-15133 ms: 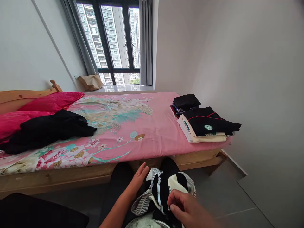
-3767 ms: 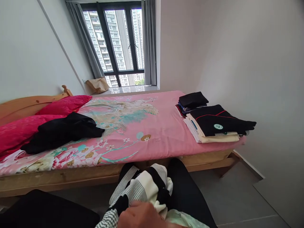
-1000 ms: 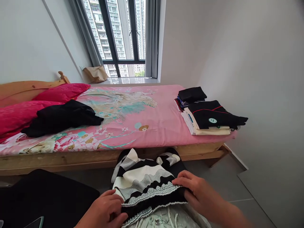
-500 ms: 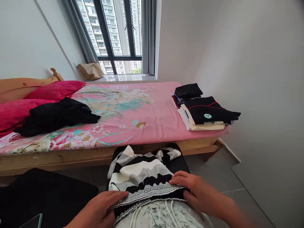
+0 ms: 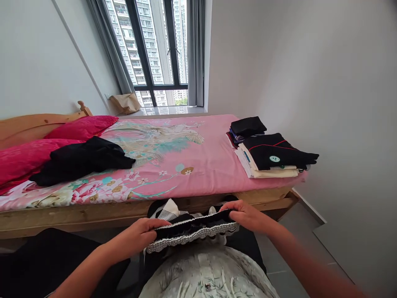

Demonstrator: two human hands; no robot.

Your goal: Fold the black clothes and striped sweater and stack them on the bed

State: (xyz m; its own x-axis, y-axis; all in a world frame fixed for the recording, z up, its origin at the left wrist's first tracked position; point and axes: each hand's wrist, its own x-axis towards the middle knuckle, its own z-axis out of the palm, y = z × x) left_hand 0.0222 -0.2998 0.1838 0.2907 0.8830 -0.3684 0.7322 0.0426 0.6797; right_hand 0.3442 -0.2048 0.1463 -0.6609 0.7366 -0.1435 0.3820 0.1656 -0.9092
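A black-and-white striped top [image 5: 192, 237] with a ruffled, gathered edge is stretched between my two hands over my lap. Its open edge faces me, and the black inside shows. My left hand [image 5: 144, 231] pinches the left end of that edge, thumb and fingers closed on the cloth. At the right end my right hand [image 5: 243, 215] grips the same edge in a similar way. The rest of the top bunches up behind the edge, close to the bed's side, and is partly hidden.
Ahead stands a wooden bed with a pink floral sheet [image 5: 214, 165]. Folded clothes [image 5: 269, 153] are stacked at its right end. A crumpled black garment [image 5: 83, 159] lies by red pillows [image 5: 82, 127] on the left. A black surface [image 5: 46, 260] is at lower left.
Both hands have lifted the top's gathered edge up and away from my lap, so its opening now shows. The camera view has tipped slightly upward.
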